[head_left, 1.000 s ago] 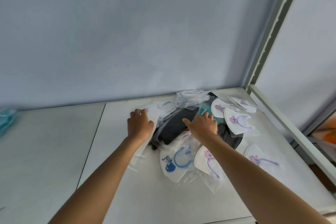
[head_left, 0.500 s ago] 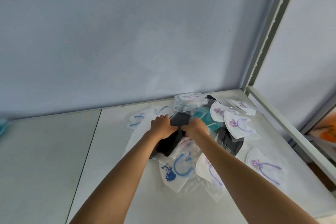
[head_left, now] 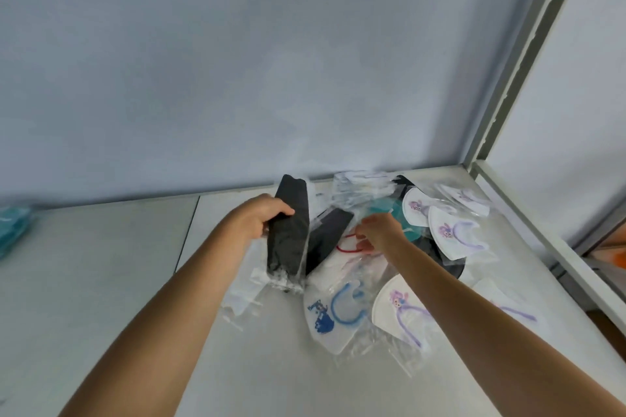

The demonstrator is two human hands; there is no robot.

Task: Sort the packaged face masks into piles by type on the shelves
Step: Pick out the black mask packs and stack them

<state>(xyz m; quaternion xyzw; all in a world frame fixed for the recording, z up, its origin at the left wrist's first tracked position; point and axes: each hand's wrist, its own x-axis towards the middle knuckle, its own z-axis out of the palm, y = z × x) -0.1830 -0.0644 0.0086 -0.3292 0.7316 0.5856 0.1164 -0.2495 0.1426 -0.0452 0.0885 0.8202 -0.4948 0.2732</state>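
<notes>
The left hand [head_left: 258, 217] has lifted a black mask [head_left: 288, 234] in its clear wrapper out of the pile; its fingers grip the mask's left edge, holding it upright above the shelf [head_left: 101, 281]. The right hand [head_left: 379, 230] now pinches clear wrapping beside a second black mask [head_left: 327, 239]. The mask pile [head_left: 389, 264] lies near the shelf's back right corner.
</notes>
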